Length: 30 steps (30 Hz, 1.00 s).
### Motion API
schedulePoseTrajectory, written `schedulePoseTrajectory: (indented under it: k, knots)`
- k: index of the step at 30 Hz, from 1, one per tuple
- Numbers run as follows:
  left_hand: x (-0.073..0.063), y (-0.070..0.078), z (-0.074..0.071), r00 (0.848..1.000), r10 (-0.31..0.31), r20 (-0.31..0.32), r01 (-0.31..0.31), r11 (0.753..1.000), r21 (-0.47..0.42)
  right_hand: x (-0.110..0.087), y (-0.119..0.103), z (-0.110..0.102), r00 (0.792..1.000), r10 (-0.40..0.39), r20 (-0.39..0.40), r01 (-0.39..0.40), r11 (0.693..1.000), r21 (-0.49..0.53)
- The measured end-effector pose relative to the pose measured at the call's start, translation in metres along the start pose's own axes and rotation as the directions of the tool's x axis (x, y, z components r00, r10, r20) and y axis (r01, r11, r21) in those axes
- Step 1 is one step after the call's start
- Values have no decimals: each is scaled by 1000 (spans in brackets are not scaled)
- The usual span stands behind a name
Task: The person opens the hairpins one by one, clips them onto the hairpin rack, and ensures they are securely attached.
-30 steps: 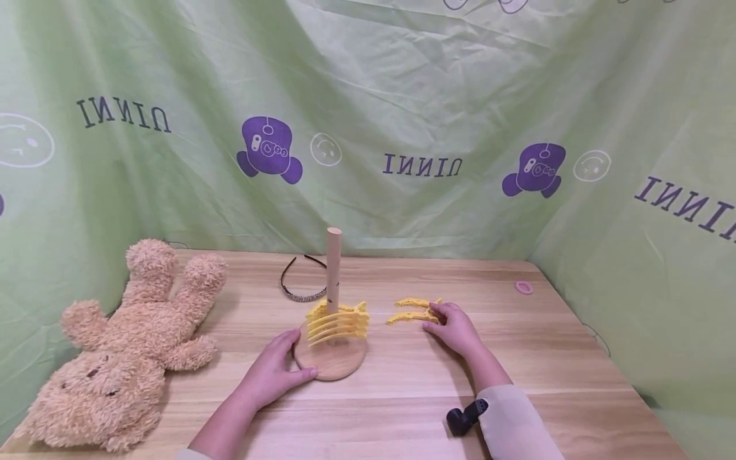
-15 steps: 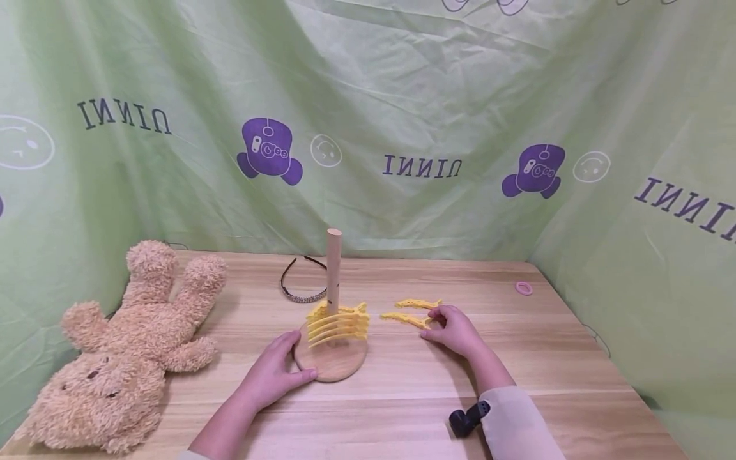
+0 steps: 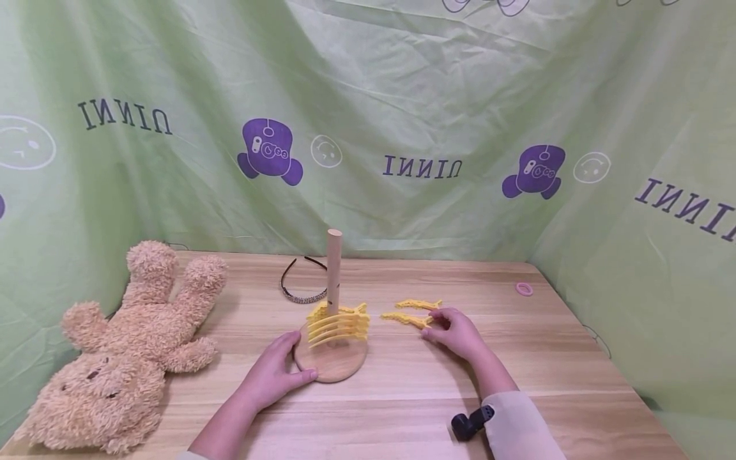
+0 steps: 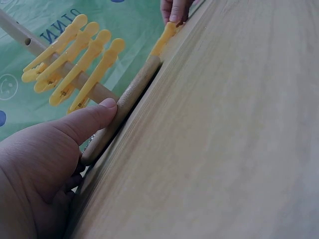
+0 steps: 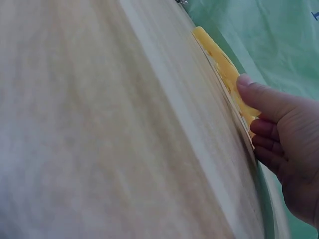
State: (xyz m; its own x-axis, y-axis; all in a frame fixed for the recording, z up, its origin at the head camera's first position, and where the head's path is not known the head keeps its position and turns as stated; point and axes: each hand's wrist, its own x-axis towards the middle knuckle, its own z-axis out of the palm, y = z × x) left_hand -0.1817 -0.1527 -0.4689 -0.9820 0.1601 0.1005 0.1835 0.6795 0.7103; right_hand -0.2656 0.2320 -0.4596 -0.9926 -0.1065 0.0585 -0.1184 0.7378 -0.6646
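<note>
My left hand (image 3: 275,374) grips the edge of the stand's round wooden base (image 3: 340,369), thumb at the near side. From this base rises an upright wooden post (image 3: 334,268). Several yellow hair clips (image 4: 82,57) are clamped in a stack low on the post. To the right of the stand, my right hand (image 3: 459,333) pinches the rear end of a loose yellow hair clip (image 3: 405,317) at the tabletop. Just behind it lies a second yellow clip (image 3: 416,304). In the right wrist view, thumb and fingers partly cover the pinched clip (image 5: 219,56).
Behind the stand lies a black headband (image 3: 305,298) with a beaded section. A fluffy teddy bear (image 3: 144,338) takes up the table's left side. At the far right is a pink ring (image 3: 524,289). Green printed cloth (image 3: 368,211) hangs around the table (image 3: 575,383).
My right hand has shifted the nearer loose clip slightly left, and its rear end has turned toward me. The left hand and the stand look unmoved.
</note>
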Motion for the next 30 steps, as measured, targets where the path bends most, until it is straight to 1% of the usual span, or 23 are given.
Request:
schedulePoseTrajectory:
  k: [2,6,9,12,17,20,26,30]
  knots:
    - [0,0,0,1000,0,-1,0,1000,2,-2,0,0,999,33,-18,-32,998,53]
    - [0,0,0,1000,2,0,-2,1000,4,-6,-3,-1,996,71,-47,-62,983,173]
    - [-1,0,0,1000,0,1,0,1000,0,-9,-9,-4,995,83,-61,-65,967,245]
    - [-1,1,-1,1000,-3,2,3,1000,-1,-13,-19,-9,994,77,-76,-50,950,308]
    - [-1,1,-1,1000,-2,3,2,1000,-1,-17,-37,-18,996,14,-88,22,921,389]
    - [-1,2,-1,1000,-3,2,3,1000,-1,-20,-48,-22,994,-30,-105,70,913,403]
    - [-1,1,-1,1000,0,-3,0,1000,-1,-24,-71,-27,981,-140,-132,179,915,361]
    - [0,0,0,1000,-4,2,4,1000,-10,-25,-86,-26,967,-215,-134,249,906,343]
